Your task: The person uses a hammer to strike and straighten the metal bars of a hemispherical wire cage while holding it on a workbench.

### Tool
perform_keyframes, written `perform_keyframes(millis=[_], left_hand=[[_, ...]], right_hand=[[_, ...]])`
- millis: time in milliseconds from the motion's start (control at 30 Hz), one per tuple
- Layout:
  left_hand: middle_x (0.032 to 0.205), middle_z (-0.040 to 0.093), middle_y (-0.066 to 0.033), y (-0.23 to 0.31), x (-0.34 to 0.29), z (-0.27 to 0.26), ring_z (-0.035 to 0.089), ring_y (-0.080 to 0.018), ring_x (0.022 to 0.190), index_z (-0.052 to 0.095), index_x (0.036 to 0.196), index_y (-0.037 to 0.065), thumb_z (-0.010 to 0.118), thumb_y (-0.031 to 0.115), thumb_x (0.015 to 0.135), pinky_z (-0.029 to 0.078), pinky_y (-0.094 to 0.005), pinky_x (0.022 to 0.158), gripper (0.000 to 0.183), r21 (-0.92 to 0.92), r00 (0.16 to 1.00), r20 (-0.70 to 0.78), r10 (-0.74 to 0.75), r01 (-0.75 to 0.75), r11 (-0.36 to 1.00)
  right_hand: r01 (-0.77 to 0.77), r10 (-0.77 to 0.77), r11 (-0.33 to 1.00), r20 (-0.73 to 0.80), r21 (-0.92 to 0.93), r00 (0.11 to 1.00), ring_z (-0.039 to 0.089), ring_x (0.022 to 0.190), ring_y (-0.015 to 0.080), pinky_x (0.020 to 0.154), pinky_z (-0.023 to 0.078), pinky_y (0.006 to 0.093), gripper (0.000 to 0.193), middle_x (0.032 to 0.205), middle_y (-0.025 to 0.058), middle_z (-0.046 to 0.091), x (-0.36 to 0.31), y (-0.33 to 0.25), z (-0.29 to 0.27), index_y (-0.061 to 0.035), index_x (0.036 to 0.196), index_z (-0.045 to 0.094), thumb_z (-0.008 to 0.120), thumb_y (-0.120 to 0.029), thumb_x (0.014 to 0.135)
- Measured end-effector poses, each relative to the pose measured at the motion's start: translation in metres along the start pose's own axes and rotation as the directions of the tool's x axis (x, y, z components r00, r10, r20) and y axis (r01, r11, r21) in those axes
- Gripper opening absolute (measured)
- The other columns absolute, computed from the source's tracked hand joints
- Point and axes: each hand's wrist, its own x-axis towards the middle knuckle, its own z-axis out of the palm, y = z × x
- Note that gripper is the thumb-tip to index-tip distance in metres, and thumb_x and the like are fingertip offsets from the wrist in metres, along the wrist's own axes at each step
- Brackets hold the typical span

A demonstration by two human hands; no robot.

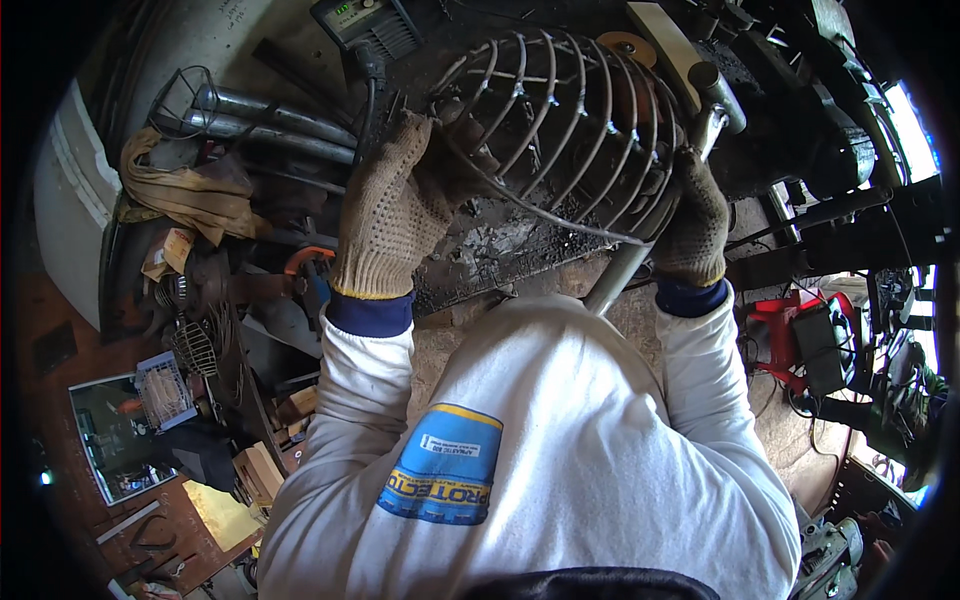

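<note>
A round cage-like wire basket (553, 100) of curved metal rods, with bright weld spots where they cross, is held over the dark workbench. My left hand (390, 215), in a dotted knit glove, is closed on the rim at its left side; the fingertips are partly hidden. On the right side, my right hand (697, 225), gloved the same way, grips the basket's edge with its fingers mostly behind the rods. A metal pipe (618, 280) shows below the basket, close to my right hand. Whether it is joined to the basket, I cannot tell.
A machine with a lit display (370, 30) stands at the back left, near metal tubes (280, 125). An orange-brown disc (627, 47) and a pale bar (665, 50) lie at the back. Red plastic furniture (775, 335) is at right; a wire rack (165, 390) is at left.
</note>
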Motion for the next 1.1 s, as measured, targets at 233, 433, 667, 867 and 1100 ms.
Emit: perform_keyframes(millis=[233,433,667,867,1100], left_hand=[[0.106,0.069,-0.0165,0.001,-0.005,0.019,0.071,-0.0277,0.087,0.059,0.124,-0.001,0.058,0.023,0.097,0.062,-0.0412,0.072,0.036,0.059,0.992,-0.104,0.076,-0.07,0.996],[0.113,0.068,-0.0167,0.007,-0.01,0.006,0.07,-0.0295,0.099,0.06,0.123,0.0,0.055,0.02,0.098,0.061,-0.0437,0.083,0.032,0.099,0.992,0.124,0.009,-0.022,0.995],[0.114,0.068,-0.0158,0.008,-0.014,0.004,0.069,-0.0284,0.101,0.061,0.12,0.001,0.055,0.022,0.099,0.06,-0.0452,0.084,0.031,0.122,0.991,0.13,0.016,-0.032,0.992],[0.107,0.069,-0.0175,0.007,-0.015,0.003,0.07,-0.029,0.094,0.061,0.122,-0.001,0.058,0.026,0.097,0.06,-0.0438,0.081,0.036,-0.009,0.997,0.052,0.05,-0.049,0.999],[0.114,0.067,-0.0124,0.008,0.011,-0.014,0.067,-0.0271,0.101,0.061,0.121,0.008,0.057,0.038,0.098,0.058,-0.046,0.087,0.039,-0.241,0.993,0.083,-0.081,0.099,0.965]], right_hand=[[0.001,-0.005,1.0,0.218,0.017,0.976,0.063,0.111,0.029,0.101,0.049,0.0434,0.048,0.123,0.0171,0.063,0.006,-0.012,-0.018,0.0008,0.135,0.047,0.057,-0.024,0.095],[0.02,-0.025,0.999,0.127,0.042,0.992,0.066,0.104,0.028,0.092,0.055,0.0446,0.051,0.119,0.0167,0.063,0.004,-0.01,-0.01,-0.0014,0.138,0.043,0.062,-0.015,0.092],[-0.033,0.019,0.998,0.241,0.055,0.97,0.066,0.105,0.0285,0.093,0.054,0.045,0.048,0.119,0.0175,0.063,0.004,-0.009,-0.028,0.0011,0.133,0.047,0.064,-0.015,0.091],[-0.006,0.025,0.998,0.327,-0.058,0.945,0.063,0.11,0.0287,0.096,0.052,0.0453,0.058,0.121,0.0165,0.062,0.006,-0.013,-0.023,0.0015,0.137,0.043,0.069,-0.01,0.087],[0.03,0.045,0.954,0.241,-0.299,0.97,0.067,0.097,0.0218,0.081,0.058,0.0411,0.048,0.108,0.0084,0.066,0.012,-0.029,-0.027,-0.0016,0.131,0.052,0.071,-0.006,0.087]])
